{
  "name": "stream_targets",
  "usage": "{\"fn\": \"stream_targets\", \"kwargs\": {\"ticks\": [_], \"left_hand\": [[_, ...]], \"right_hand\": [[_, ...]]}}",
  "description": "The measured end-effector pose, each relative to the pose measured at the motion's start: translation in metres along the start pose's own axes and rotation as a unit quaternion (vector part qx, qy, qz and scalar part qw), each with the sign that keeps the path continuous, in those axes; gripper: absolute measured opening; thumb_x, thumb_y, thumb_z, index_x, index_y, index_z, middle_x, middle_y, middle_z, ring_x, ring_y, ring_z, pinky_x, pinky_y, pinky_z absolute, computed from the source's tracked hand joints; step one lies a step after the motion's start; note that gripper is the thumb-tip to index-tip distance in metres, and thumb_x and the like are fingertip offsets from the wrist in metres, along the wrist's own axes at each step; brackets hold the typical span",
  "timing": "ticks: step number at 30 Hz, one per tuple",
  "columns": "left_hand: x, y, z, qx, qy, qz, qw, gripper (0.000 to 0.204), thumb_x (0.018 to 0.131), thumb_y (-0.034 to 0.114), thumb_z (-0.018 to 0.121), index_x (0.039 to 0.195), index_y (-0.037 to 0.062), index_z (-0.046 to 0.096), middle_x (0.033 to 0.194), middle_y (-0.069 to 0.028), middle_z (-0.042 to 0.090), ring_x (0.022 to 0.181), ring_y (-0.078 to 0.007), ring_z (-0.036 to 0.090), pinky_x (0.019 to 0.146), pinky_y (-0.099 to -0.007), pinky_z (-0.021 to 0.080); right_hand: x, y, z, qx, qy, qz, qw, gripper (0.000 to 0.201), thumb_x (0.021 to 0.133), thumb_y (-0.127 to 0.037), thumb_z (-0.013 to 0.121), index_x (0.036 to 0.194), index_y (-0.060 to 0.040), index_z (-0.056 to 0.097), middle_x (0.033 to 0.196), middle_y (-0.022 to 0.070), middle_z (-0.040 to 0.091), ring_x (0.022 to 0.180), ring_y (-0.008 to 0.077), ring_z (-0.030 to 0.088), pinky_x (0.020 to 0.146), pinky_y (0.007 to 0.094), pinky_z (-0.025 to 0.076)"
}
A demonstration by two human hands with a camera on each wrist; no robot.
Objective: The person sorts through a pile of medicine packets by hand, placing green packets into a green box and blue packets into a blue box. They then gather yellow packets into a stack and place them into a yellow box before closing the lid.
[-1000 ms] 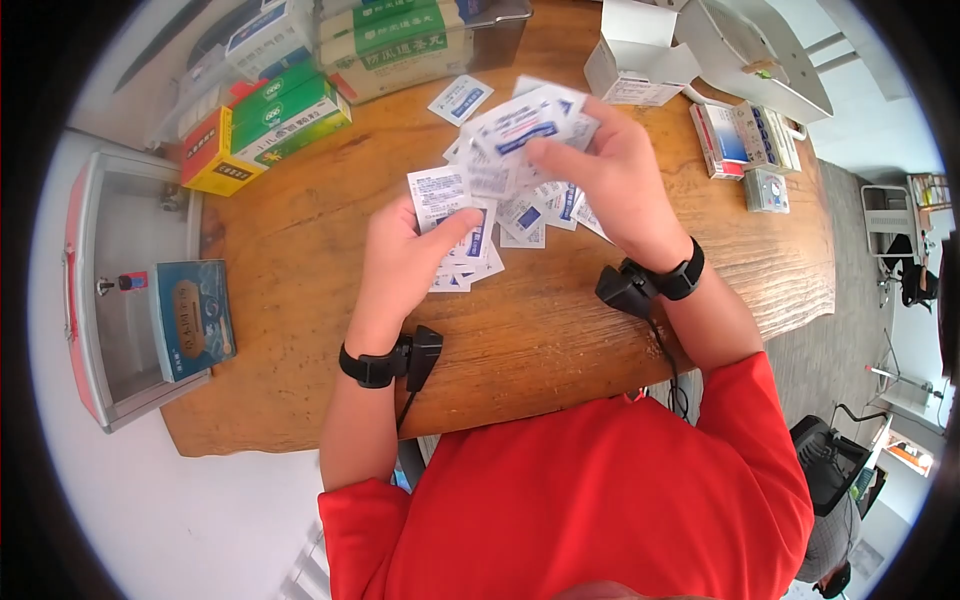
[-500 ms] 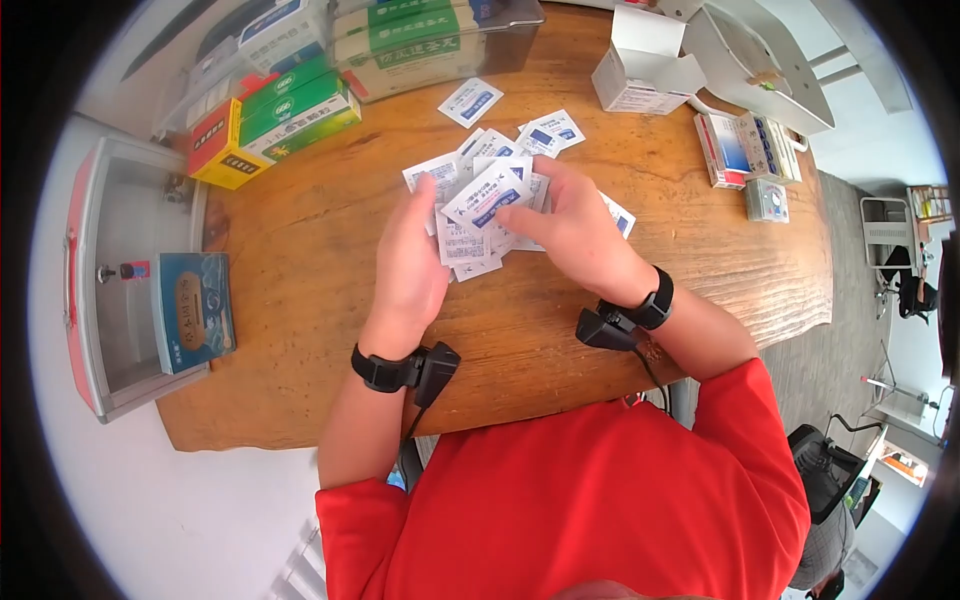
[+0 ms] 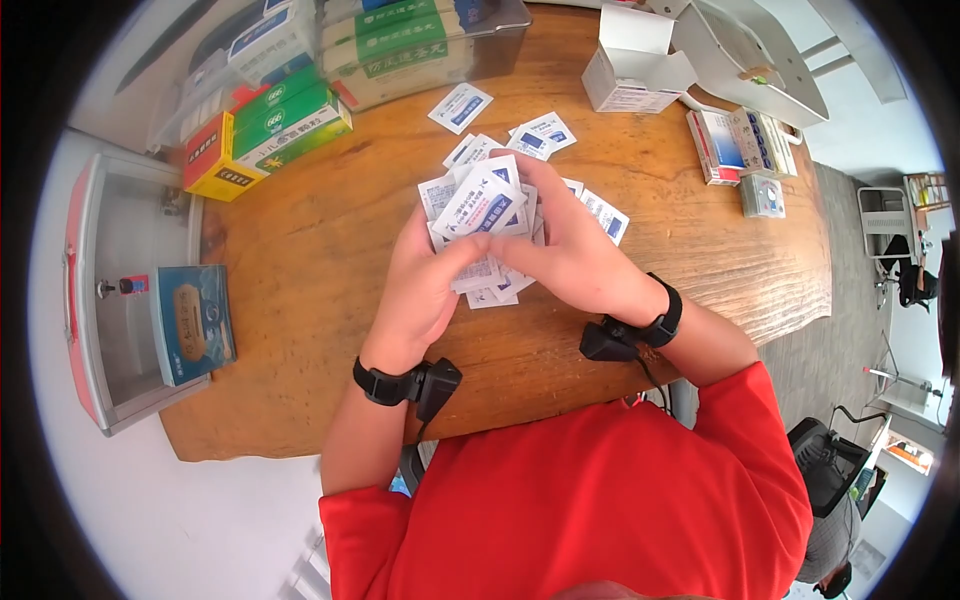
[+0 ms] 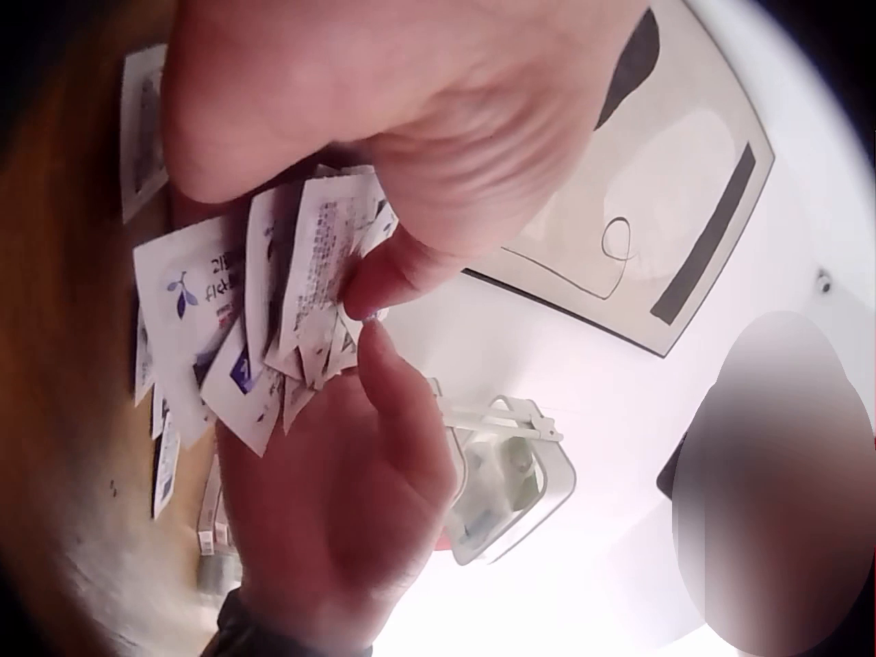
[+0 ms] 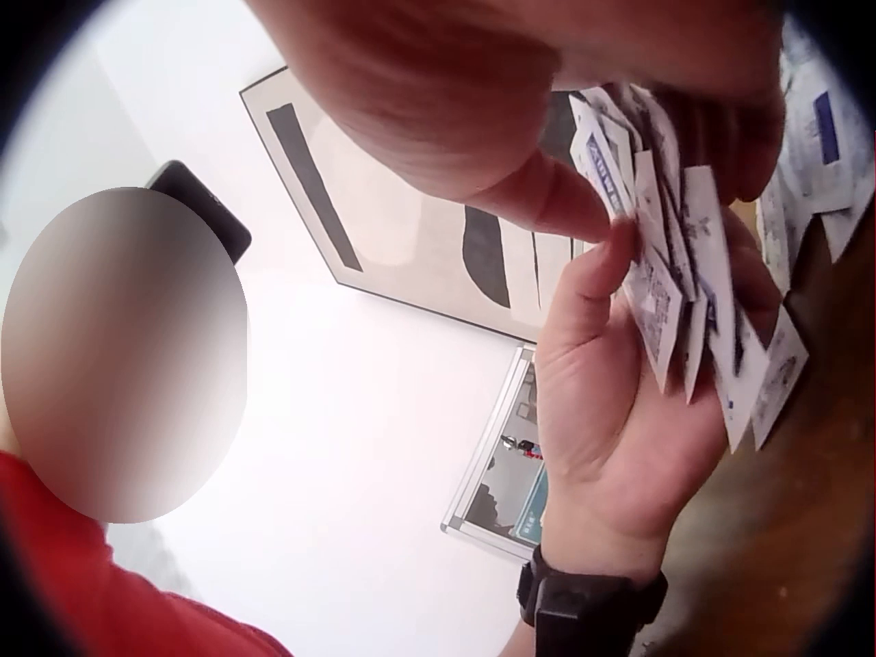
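Note:
A loose bundle of small white-and-blue sachets (image 3: 478, 208) is held between both hands over the wooden table. My left hand (image 3: 408, 295) grips the bundle from the left, its thumb pressed on the front. From the other side my right hand (image 3: 590, 262) grips it, fingers behind and thumb on top. The thumbs meet at the lower edge of the bundle. In the right wrist view the sachets (image 5: 671, 260) stand as an uneven, fanned stack. More loose sachets (image 3: 545, 134) lie on the table behind the hands, with a single sachet (image 3: 460, 107) apart from them.
An open white box (image 3: 640, 80) stands at the back right, near small medicine boxes (image 3: 745, 140). Green-and-yellow boxes (image 3: 270, 135) and a clear bin (image 3: 495, 50) sit at the back left. A blue box (image 3: 193, 325) is beside the glass-fronted case (image 3: 120, 240) at left.
The hands, earlier apart with separate sachets, have come together around one bundle. The left thumb has moved onto the front of it, beside the right thumb.

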State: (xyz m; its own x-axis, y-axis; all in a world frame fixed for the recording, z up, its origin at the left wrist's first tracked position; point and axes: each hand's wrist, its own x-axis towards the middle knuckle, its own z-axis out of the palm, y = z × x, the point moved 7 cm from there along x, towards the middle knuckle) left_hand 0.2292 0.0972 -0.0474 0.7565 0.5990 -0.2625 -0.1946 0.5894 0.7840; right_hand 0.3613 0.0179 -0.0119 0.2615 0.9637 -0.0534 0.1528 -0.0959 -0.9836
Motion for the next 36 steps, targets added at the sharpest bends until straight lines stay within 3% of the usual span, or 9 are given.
{"fn": "stream_targets", "kwargs": {"ticks": [4,7,10,12,16,18,21,28,36], "left_hand": [[0.000,-0.001,-0.003,-0.039,0.008,0.005,0.999,0.058,0.099,-0.003,0.068,0.153,-0.0011,0.048,0.142,-0.0133,0.066,0.129,-0.0238,0.067,0.108,-0.0402,0.055],[0.001,0.001,-0.001,-0.046,0.006,0.007,0.999,0.058,0.098,-0.004,0.067,0.153,-0.0016,0.048,0.141,-0.0142,0.066,0.130,-0.0237,0.067,0.109,-0.0409,0.055],[0.002,-0.003,-0.001,-0.054,-0.001,0.000,0.999,0.061,0.096,-0.004,0.067,0.154,-0.0016,0.046,0.142,-0.0141,0.065,0.130,-0.0240,0.066,0.110,-0.0411,0.055],[0.000,-0.006,0.001,-0.040,-0.006,0.005,0.999,0.062,0.096,-0.004,0.067,0.154,-0.0016,0.046,0.143,-0.0138,0.064,0.131,-0.0240,0.066,0.110,-0.0411,0.054],[-0.003,-0.005,0.007,-0.007,-0.002,0.023,1.000,0.066,0.094,-0.005,0.068,0.155,-0.0019,0.044,0.146,-0.0127,0.062,0.132,-0.0237,0.065,0.112,-0.0406,0.053],[-0.003,-0.007,0.005,0.010,-0.004,0.018,1.000,0.067,0.093,-0.006,0.069,0.155,-0.0020,0.044,0.145,-0.0124,0.063,0.132,-0.0227,0.065,0.112,-0.0398,0.053],[-0.003,-0.010,0.005,0.054,-0.006,0.016,0.998,0.068,0.093,-0.006,0.071,0.155,-0.0019,0.044,0.144,-0.0117,0.063,0.132,-0.0206,0.064,0.112,-0.0380,0.052],[-0.011,-0.007,0.022,0.229,-0.029,0.039,0.972,0.066,0.092,-0.005,0.074,0.152,-0.0006,0.046,0.137,-0.0097,0.066,0.125,-0.0157,0.065,0.106,-0.0334,0.053],[-0.019,-0.007,0.029,0.326,-0.044,0.092,0.940,0.059,0.090,-0.008,0.066,0.144,0.0005,0.046,0.131,-0.0127,0.063,0.123,-0.0177,0.063,0.105,-0.0341,0.051]], "right_hand": [[-0.009,0.008,-0.007,0.101,0.003,-0.013,0.995,0.065,0.099,-0.014,0.075,0.156,0.0022,0.047,0.127,0.0171,0.070,0.111,0.0196,0.068,0.093,0.0344,0.057],[-0.021,0.011,-0.014,-0.019,-0.001,0.070,0.997,0.048,0.101,-0.016,0.076,0.141,0.0063,0.061,0.110,0.0173,0.075,0.097,0.0182,0.070,0.084,0.0352,0.057],[-0.027,0.002,-0.023,-0.078,0.046,-0.016,0.996,0.034,0.101,-0.018,0.077,0.120,0.0088,0.070,0.095,0.0169,0.074,0.085,0.0190,0.070,0.075,0.0365,0.055],[-0.030,0.004,-0.013,-0.214,-0.073,-0.063,0.972,0.031,0.099,-0.019,0.080,0.112,0.0083,0.071,0.095,0.0172,0.074,0.081,0.0203,0.070,0.073,0.0357,0.055],[-0.034,0.006,-0.005,-0.259,-0.094,-0.003,0.961,0.031,0.099,-0.018,0.081,0.113,0.0076,0.071,0.095,0.0156,0.075,0.080,0.0172,0.070,0.073,0.0336,0.057],[-0.034,0.011,-0.015,-0.010,0.040,0.044,0.998,0.029,0.100,-0.016,0.080,0.114,0.0071,0.071,0.094,0.0125,0.075,0.083,0.0135,0.070,0.074,0.0310,0.058],[-0.034,0.015,-0.021,0.043,0.136,-0.023,0.990,0.027,0.101,-0.014,0.079,0.116,0.0070,0.071,0.092,0.0094,0.075,0.083,0.0113,0.069,0.074,0.0298,0.057],[-0.035,0.026,-0.020,0.064,0.074,0.047,0.994,0.022,0.104,-0.012,0.075,0.116,0.0055,0.071,0.091,0.0078,0.074,0.083,0.0078,0.065,0.073,0.0300,0.056],[-0.039,0.021,-0.018,0.048,0.082,-0.011,0.995,0.024,0.106,-0.010,0.071,0.123,0.0066,0.067,0.094,0.0107,0.073,0.086,0.0130,0.068,0.076,0.0317,0.057]]}}
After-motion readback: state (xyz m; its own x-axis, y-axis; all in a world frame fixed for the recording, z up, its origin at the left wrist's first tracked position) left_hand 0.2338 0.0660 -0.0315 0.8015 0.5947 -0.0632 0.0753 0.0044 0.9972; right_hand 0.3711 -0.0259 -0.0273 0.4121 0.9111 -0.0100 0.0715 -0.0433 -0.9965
